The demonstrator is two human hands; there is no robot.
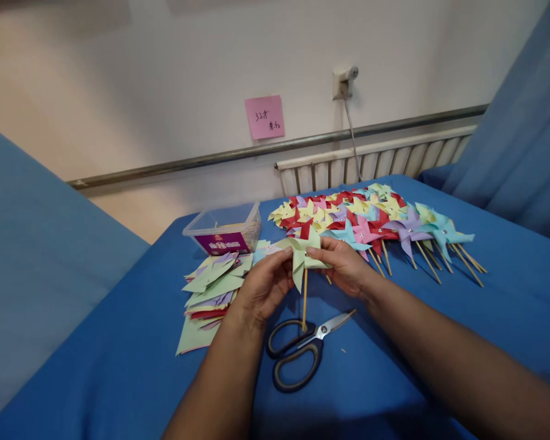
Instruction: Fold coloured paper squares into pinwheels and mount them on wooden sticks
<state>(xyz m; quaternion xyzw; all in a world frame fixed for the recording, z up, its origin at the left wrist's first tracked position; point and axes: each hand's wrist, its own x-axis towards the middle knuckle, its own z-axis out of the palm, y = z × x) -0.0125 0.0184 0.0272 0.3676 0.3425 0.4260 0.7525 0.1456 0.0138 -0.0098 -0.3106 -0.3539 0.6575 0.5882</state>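
Note:
A pale green paper pinwheel (300, 260) on a thin wooden stick (305, 296) is held up between my two hands. My left hand (268, 281) pinches the left side of its blades. From the right, my right hand (343, 263) grips it, thumb close to the metal pin at the centre. The stick hangs down, its lower end over the scissors. Those scissors (318, 333), with dark handles and blades partly apart, lie on the blue cloth below my hands. My fingers behind the paper are partly hidden.
A stack of coloured paper pieces (215, 293) lies left of my hands. Behind it stands a clear plastic box (224, 223) with a purple label. Many finished pinwheels (357, 214) cover the back right of the blue-covered table (440, 342). A radiator (376, 159) runs along the wall.

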